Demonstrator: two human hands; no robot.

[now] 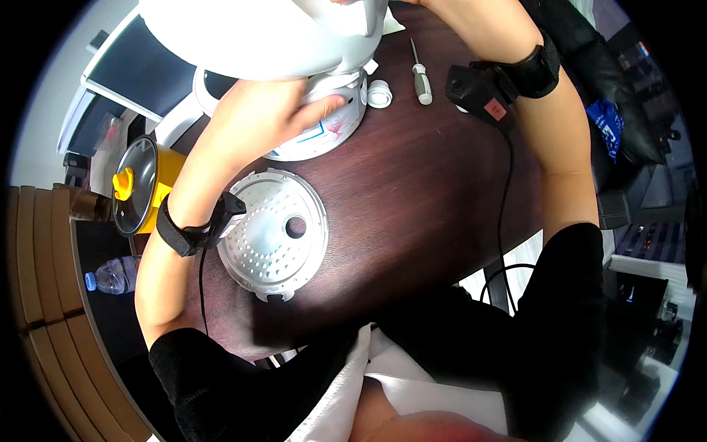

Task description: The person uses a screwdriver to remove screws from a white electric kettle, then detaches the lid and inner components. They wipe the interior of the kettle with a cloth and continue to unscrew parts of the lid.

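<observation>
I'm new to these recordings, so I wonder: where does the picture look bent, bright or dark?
Head view: brown panels at far left bow; corners go black; the white appliance glares; the perforated metal disc glints; the tabletop darkens toward the bottom.

Free tabletop (416, 191) between perforated disc (254, 228) and black cable (509, 177), white appliance (258, 37) beyond disc.

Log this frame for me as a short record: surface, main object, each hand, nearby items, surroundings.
Surface: dark brown table
Main object: white appliance with a rounded upper part
Left hand: at the white appliance, thumb extended, other fingers hidden
Right hand: mostly cut off by the top edge; grip cannot be told
Nearby items: perforated metal disc, lying flat; small white part; screwdriver
Surroundings, left side: lidded yellow pot; plastic bottle
</observation>
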